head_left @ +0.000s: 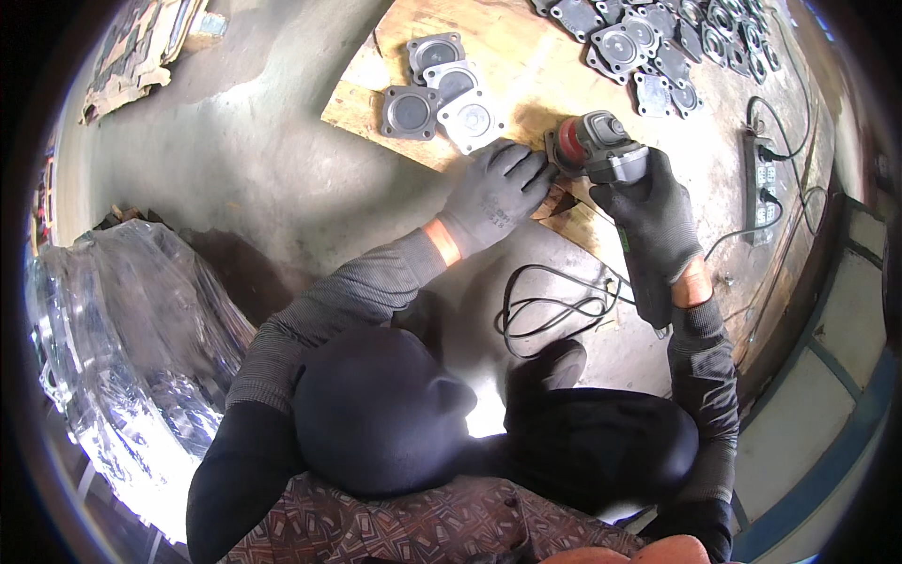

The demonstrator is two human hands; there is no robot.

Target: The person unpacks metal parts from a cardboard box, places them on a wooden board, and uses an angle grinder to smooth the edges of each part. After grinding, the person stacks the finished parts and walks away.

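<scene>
My right hand [653,211], in a grey glove, is wrapped round the body of an angle grinder [615,155]. The grinder's red disc [569,141] rests on or just over a grey metal cover plate [552,143], which is mostly hidden beneath it. From the left, my gloved left hand [503,183] grips the near edge of that plate with its fingers bent. Beyond my left hand, several square metal cover plates [411,112] with corner holes lie grouped on a wooden board [376,70].
A large pile of similar plates [648,47] covers the far right. A power strip [763,188] with plugged-in cords lies at the right. Looped black cable [564,305] rests on the floor near my feet. Clear plastic sheeting [132,320] covers something at the left; torn cardboard [141,56] lies far left.
</scene>
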